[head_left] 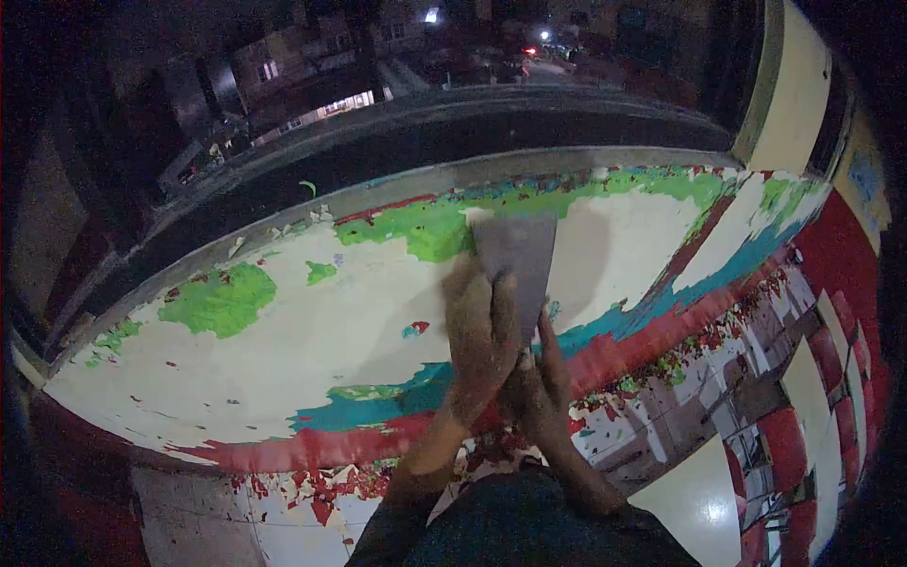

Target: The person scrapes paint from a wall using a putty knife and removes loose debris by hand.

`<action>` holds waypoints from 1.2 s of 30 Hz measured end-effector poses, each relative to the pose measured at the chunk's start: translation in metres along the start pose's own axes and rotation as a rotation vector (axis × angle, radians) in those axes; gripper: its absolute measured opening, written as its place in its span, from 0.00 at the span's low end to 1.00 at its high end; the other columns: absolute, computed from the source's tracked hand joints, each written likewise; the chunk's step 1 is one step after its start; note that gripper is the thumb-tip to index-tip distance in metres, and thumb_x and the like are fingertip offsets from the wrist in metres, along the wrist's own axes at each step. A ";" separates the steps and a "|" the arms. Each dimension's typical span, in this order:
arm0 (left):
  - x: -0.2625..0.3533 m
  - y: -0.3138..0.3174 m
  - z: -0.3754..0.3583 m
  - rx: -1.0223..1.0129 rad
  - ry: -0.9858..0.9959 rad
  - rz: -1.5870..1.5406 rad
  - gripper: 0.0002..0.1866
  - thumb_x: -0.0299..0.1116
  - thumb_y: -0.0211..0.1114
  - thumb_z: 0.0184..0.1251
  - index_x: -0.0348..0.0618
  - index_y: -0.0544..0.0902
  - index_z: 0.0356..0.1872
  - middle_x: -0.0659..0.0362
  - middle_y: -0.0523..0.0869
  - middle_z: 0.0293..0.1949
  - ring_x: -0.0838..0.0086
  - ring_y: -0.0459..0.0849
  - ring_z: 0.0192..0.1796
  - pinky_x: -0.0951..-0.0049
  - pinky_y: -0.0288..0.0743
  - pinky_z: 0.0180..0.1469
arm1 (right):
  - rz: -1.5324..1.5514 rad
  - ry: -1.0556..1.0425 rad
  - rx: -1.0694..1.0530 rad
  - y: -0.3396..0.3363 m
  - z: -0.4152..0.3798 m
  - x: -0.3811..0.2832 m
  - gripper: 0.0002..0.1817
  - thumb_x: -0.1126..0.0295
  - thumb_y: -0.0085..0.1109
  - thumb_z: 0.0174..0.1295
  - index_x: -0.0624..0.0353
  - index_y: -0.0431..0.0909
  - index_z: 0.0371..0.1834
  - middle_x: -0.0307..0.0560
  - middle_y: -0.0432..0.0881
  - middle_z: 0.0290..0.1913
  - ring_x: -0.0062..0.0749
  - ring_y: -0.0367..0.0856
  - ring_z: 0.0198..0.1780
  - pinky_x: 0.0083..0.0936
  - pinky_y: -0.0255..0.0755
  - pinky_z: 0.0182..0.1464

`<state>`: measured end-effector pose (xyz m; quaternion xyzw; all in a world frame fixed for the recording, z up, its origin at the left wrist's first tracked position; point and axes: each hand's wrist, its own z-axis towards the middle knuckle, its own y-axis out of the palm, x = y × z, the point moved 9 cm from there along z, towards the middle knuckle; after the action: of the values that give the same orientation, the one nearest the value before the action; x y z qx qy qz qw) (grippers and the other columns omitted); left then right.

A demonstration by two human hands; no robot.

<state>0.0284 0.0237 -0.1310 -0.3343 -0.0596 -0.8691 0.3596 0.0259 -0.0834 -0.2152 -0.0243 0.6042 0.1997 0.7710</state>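
Observation:
A wide-bladed scraper [521, 248] points away from me, its flat grey blade against the painted wall [359, 312] below the window. My right hand [540, 386] is wrapped round the scraper's handle, which is mostly hidden. Against the left side of the blade, my left hand [480, 326] presses with its fingers together. The blade's far edge meets a band of green paint [406, 230]. Around both hands the wall is mostly cream, with teal paint [605, 329] and red paint [368, 444] along its lower part.
A dark window [453, 128] with a grey sill spans the top, lights and buildings outside. Red and green paint flakes [326, 496] litter the tiled floor [227, 520]. At the right stand red chairs [784, 444] and white tabletops [699, 506].

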 end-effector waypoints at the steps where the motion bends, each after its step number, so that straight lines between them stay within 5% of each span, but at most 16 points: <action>1: 0.003 0.001 0.005 -0.016 -0.016 0.000 0.14 0.36 0.49 0.66 0.33 0.72 0.35 0.48 0.78 0.27 0.61 0.78 0.27 0.66 0.71 0.32 | 0.000 0.046 -0.010 0.002 0.000 -0.002 0.34 0.56 0.40 0.65 0.64 0.42 0.68 0.50 0.70 0.47 0.19 0.67 0.34 0.17 0.65 0.34; 3: 0.002 0.006 0.012 -0.162 -0.241 -0.104 0.14 0.37 0.48 0.66 0.32 0.72 0.38 0.46 0.78 0.30 0.58 0.77 0.31 0.65 0.71 0.36 | -0.015 0.075 -0.022 0.004 0.002 -0.010 0.33 0.57 0.40 0.65 0.64 0.42 0.68 0.51 0.70 0.49 0.20 0.68 0.35 0.18 0.65 0.35; 6: 0.003 -0.003 -0.002 -0.009 -0.115 -0.086 0.10 0.30 0.52 0.63 0.31 0.74 0.35 0.42 0.76 0.36 0.48 0.72 0.40 0.57 0.65 0.44 | -0.084 -0.046 -0.008 0.000 -0.002 -0.007 0.32 0.58 0.39 0.66 0.64 0.43 0.68 0.48 0.71 0.46 0.18 0.68 0.32 0.16 0.64 0.33; 9: 0.004 -0.002 -0.002 0.054 0.048 -0.020 0.09 0.30 0.53 0.62 0.32 0.72 0.28 0.44 0.75 0.30 0.51 0.73 0.33 0.60 0.66 0.36 | -0.122 -0.059 -0.003 -0.004 0.000 0.002 0.31 0.59 0.38 0.66 0.64 0.43 0.67 0.43 0.72 0.38 0.16 0.66 0.29 0.15 0.62 0.29; 13: -0.009 -0.003 -0.003 0.008 -0.229 -0.206 0.11 0.30 0.53 0.62 0.33 0.70 0.24 0.46 0.74 0.25 0.54 0.73 0.27 0.61 0.65 0.30 | -0.011 0.005 -0.046 0.004 -0.002 -0.002 0.31 0.61 0.38 0.66 0.64 0.43 0.67 0.39 0.71 0.32 0.14 0.64 0.26 0.14 0.60 0.26; 19: 0.003 -0.010 0.008 -0.003 -0.205 -0.116 0.12 0.33 0.51 0.64 0.34 0.71 0.25 0.47 0.76 0.26 0.60 0.75 0.25 0.63 0.67 0.28 | -0.032 -0.015 -0.038 0.010 0.004 -0.020 0.31 0.62 0.40 0.66 0.64 0.43 0.67 0.39 0.72 0.33 0.15 0.64 0.27 0.14 0.60 0.26; 21: -0.006 -0.007 0.006 -0.027 -0.220 -0.209 0.15 0.37 0.49 0.66 0.34 0.72 0.28 0.47 0.81 0.29 0.67 0.80 0.23 0.70 0.73 0.25 | -0.025 0.027 -0.072 0.012 0.001 -0.021 0.31 0.61 0.40 0.66 0.64 0.43 0.67 0.40 0.72 0.35 0.16 0.65 0.27 0.15 0.61 0.27; 24: 0.012 -0.013 0.004 0.073 0.088 0.069 0.15 0.37 0.49 0.67 0.34 0.73 0.28 0.51 0.81 0.25 0.69 0.80 0.23 0.71 0.73 0.26 | -0.079 -0.042 -0.039 0.005 0.003 -0.015 0.31 0.61 0.39 0.66 0.65 0.44 0.67 0.47 0.72 0.46 0.20 0.69 0.34 0.17 0.66 0.34; 29: -0.009 -0.010 -0.003 -0.001 -0.205 -0.217 0.12 0.32 0.50 0.64 0.33 0.72 0.26 0.48 0.78 0.22 0.60 0.78 0.24 0.64 0.69 0.26 | -0.230 -0.104 -0.080 0.010 0.001 -0.025 0.30 0.61 0.38 0.66 0.66 0.44 0.67 0.56 0.63 0.59 0.25 0.70 0.45 0.21 0.67 0.45; 32: -0.003 -0.012 0.005 0.056 -0.146 -0.155 0.11 0.30 0.51 0.63 0.33 0.71 0.24 0.47 0.76 0.22 0.56 0.76 0.23 0.62 0.67 0.26 | -0.259 -0.255 -0.066 0.008 0.009 -0.025 0.31 0.61 0.39 0.66 0.65 0.44 0.67 0.54 0.68 0.52 0.23 0.70 0.38 0.20 0.67 0.38; 36: 0.014 -0.013 0.029 -0.061 -0.180 -0.182 0.14 0.37 0.49 0.66 0.33 0.72 0.35 0.50 0.81 0.27 0.67 0.82 0.26 0.71 0.75 0.27 | -0.046 0.036 -0.099 0.016 0.009 -0.032 0.31 0.62 0.39 0.66 0.64 0.44 0.67 0.44 0.73 0.36 0.18 0.66 0.26 0.18 0.63 0.26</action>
<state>0.0278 0.0349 -0.0983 -0.4150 -0.0951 -0.8660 0.2623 0.0230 -0.0748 -0.1790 -0.0801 0.6064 0.2111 0.7624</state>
